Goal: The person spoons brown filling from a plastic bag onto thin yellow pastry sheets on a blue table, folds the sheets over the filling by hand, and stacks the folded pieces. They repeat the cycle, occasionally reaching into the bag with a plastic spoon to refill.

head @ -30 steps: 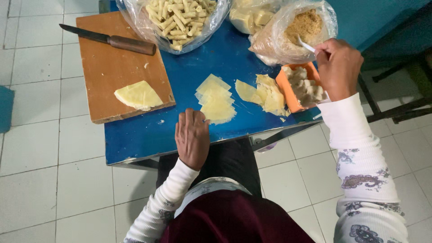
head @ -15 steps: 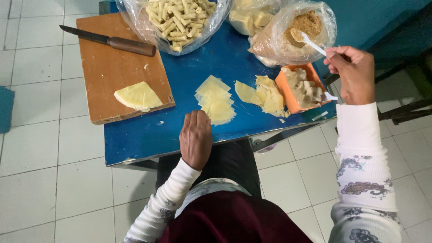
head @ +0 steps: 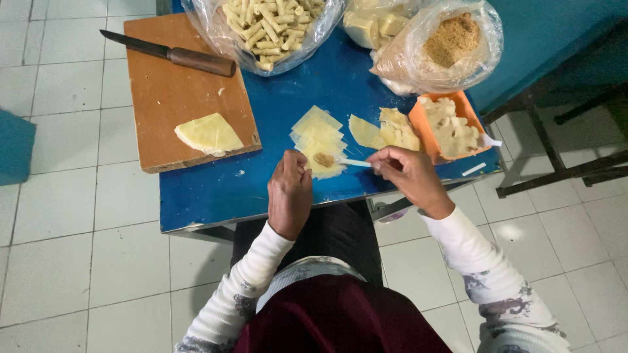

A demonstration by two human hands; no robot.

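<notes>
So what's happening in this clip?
A seated person works at a small blue table. The right hand holds a white spoon and sets a dab of brown filling on the top wrapper of a pale stack. The left hand rests at the table's near edge, beside that stack. An orange tub, bags of crumbs and finished rolls, and a cutting board with a knife lie around.

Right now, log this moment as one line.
right hand: holds spoon, filling over wrapper | left hand: resting by wrapper | knife: on cutting board
</notes>
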